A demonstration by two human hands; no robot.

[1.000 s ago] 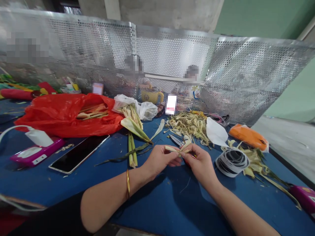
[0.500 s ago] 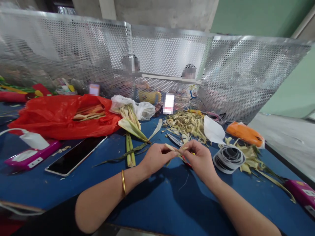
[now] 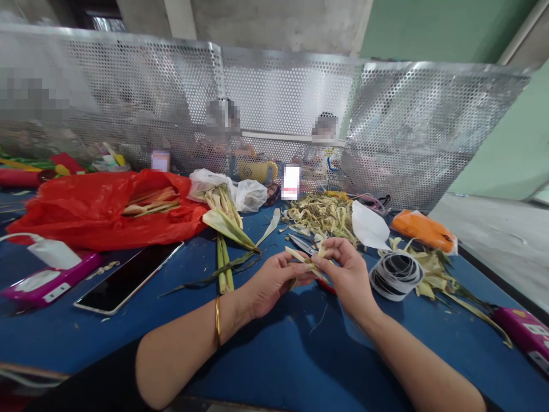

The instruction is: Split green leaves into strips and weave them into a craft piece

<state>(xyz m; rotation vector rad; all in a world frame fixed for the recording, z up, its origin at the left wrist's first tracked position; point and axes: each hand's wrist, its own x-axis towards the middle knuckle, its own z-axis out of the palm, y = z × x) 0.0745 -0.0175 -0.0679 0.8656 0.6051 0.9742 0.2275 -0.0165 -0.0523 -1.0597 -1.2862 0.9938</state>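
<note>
In the head view my left hand (image 3: 272, 281) pinches a pale strip of corn husk (image 3: 295, 253) between thumb and fingers. From the other side my right hand (image 3: 349, 277) grips the same strip with thumb and forefinger, its other fingers curled. The fingertips of both hands nearly meet over the blue table (image 3: 274, 357). Behind and partly under my hands lie scissors (image 3: 301, 244), the red handles mostly covered. A heap of husk scraps (image 3: 319, 214) is just beyond them. To the right of my right hand stands a coil of white-edged band (image 3: 395, 289).
On the left lie a red plastic bag (image 3: 98, 212) holding husk strips, a phone (image 3: 131, 277) and a purple power bank (image 3: 55, 280). Green stalks (image 3: 223, 263) lie left of centre. An orange packet (image 3: 424, 230) is at right. A perforated metal screen (image 3: 283, 91) borders the back; people sit behind it.
My right hand's fingers have lifted and parted a little while still pinching the strip. My left hand has turned slightly. The whole view has shifted a little.
</note>
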